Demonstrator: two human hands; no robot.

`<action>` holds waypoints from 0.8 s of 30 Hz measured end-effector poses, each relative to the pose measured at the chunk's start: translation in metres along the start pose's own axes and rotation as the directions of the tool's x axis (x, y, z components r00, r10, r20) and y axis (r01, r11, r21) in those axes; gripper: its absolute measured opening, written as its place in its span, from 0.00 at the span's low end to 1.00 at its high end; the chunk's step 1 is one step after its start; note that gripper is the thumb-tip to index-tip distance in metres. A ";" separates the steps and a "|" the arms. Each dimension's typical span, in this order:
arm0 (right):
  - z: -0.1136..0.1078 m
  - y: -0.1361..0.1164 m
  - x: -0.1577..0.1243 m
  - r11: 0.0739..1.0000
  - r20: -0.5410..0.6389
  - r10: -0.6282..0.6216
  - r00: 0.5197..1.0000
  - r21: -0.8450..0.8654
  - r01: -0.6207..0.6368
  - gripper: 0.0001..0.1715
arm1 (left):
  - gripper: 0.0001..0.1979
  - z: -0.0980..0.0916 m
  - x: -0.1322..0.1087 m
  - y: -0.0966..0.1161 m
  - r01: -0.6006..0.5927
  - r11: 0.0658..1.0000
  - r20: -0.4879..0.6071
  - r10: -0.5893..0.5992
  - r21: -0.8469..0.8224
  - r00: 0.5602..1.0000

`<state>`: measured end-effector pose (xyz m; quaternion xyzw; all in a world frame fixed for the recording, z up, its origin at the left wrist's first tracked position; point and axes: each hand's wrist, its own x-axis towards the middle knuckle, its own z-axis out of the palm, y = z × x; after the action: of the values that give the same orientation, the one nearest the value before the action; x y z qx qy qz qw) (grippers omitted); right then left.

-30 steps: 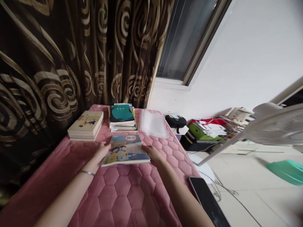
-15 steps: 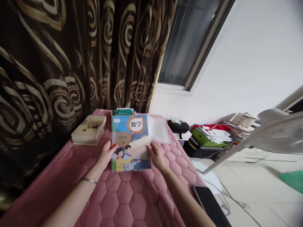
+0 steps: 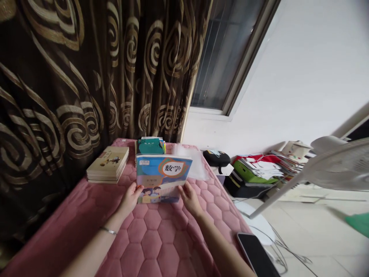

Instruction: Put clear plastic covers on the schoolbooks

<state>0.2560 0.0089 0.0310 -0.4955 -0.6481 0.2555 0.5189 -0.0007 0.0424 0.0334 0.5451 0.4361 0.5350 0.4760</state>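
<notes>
The pink quilted mattress leaves open room before the mathematics textbook; a book stack lies behind. Fingers of the left hand and right hand clamp the textbook's side edges, holding it tilted over the mattress. Cover: blue, illustrated, with white title oval.

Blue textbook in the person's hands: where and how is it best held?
The blue textbook is likely best gripped at its lower side edges, one hand from each side, thumbs on the cover: it is thin, broad and tilted, cover facing the camera. The left hand and right hand hold it there.
</notes>
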 end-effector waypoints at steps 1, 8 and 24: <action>-0.001 -0.002 0.002 1.000 -0.002 -0.014 1.000 0.009 0.014 0.17 | 0.26 -0.001 0.001 0.001 -0.016 1.000 0.002 0.016 -0.011 1.000; -0.003 -0.011 0.002 0.991 -0.065 -0.131 0.989 -0.003 0.131 0.18 | 0.26 -0.007 0.000 0.001 -0.100 0.995 -0.032 0.100 0.009 0.995; 0.003 0.008 0.006 0.997 -0.057 -0.072 0.996 -0.027 0.071 0.18 | 0.25 -0.004 0.007 -0.017 0.002 0.998 -0.023 -0.001 0.056 1.000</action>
<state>0.2566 0.0182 0.0257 -0.4856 -0.6531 0.2143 0.5402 -0.0037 0.0522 0.0174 0.5517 0.4569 0.5283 0.4558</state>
